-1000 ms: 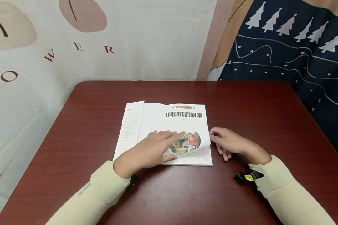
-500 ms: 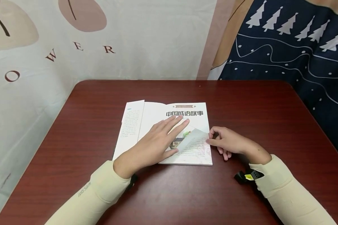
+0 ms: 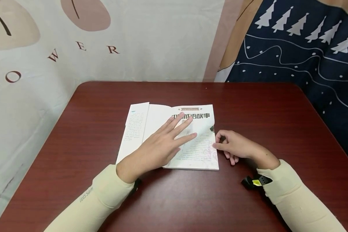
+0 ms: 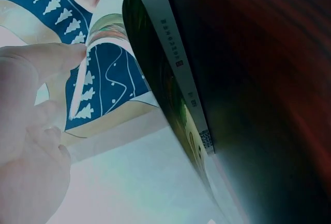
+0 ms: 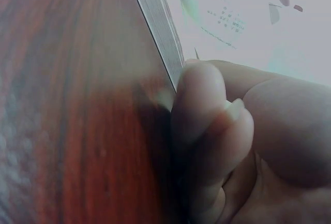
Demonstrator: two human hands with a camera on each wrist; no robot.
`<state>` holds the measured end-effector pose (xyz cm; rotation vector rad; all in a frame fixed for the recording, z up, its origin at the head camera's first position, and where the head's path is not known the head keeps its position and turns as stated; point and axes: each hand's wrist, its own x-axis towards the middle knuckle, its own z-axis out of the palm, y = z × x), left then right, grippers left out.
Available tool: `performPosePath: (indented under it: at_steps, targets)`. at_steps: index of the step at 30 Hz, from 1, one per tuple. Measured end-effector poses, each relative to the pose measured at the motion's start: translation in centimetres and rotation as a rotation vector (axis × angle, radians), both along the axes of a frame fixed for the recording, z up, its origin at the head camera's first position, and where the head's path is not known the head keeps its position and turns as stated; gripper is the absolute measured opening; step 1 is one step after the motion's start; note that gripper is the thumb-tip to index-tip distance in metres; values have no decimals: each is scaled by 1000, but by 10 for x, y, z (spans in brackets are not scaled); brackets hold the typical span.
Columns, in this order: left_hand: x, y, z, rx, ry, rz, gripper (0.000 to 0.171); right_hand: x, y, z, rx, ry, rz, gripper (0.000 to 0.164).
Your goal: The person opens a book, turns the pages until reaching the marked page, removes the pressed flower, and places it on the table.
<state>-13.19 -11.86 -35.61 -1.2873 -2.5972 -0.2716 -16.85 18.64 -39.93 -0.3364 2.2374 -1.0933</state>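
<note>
An open book [image 3: 158,117] lies on the table with its cover flap folded out at the left. My left hand [image 3: 153,149] reaches over it, fingers spread and fairly straight. The title page [image 3: 203,123] is curled up from its lower edge beside those fingers, baring a printed page [image 3: 198,154] underneath. In the left wrist view a curled page [image 4: 108,25] arches near a fingertip. My right hand [image 3: 235,145] holds the book's right edge, thumb on top and fingers curled at the side. In the right wrist view its fingers [image 5: 199,92] sit against the page block [image 5: 160,25].
The dark red wooden table [image 3: 249,106] extends around the book on all sides. Behind it hangs a pale cloth [image 3: 150,42] with letters, and a navy tree-patterned cloth [image 3: 284,58] at the right. A black wrist camera [image 3: 247,183] sits under the right cuff.
My left hand has moved up the page with fingers spreading. The title page's lower part has curled upward, hiding the picture and baring the page below. The right thumb has come onto that page's edge.
</note>
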Motion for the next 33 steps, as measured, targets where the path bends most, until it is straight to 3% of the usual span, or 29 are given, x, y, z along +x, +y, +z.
performPosePath:
  at_steps: [4,12,21,33]
  targets:
    - [-1,0,0,-39,-25,-18,50,0,0,0,-4,-11,-3,23]
    - [-2,-1,-1,-96,-95,-53,40,0,0,0,-4,-11,0,23]
    - [-6,-4,-1,-95,-104,-40,31,-2,1,0,-5,-14,-4,25]
    - [-7,-6,-5,-88,-127,22,32,-1,1,2,-12,-19,-5,23]
